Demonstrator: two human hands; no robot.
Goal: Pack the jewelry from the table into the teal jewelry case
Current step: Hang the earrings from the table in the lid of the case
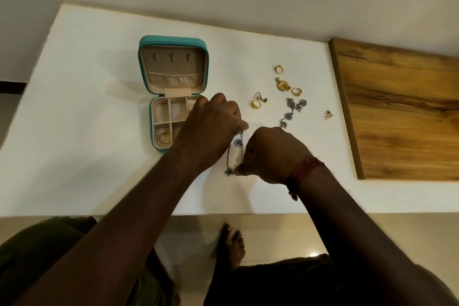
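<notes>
While both of my hands are busy just right of the teal jewelry case [173, 93], I count one silver chain [235, 151] stretched between them: the left hand [211, 126] pinches its far end, the right hand [270, 154] pinches its near end, and a blue flower charm [238, 142] and a small dark charm [229, 171] hang along it above the white table [99, 107]. One case lies open, lid back, its tray split into several compartments; I can see one gold ring [165, 136] in the near left compartment, and my left hand covers the tray's right side. Loose on the table to the right I count three more gold rings [279, 69], one gold flower pendant [283, 85], two triangular earrings [259, 96], one well apart near the wooden board [402, 112], and one tangled silver piece with blue flowers [293, 110]. One red thread band [301, 169] circles my right wrist.
</notes>
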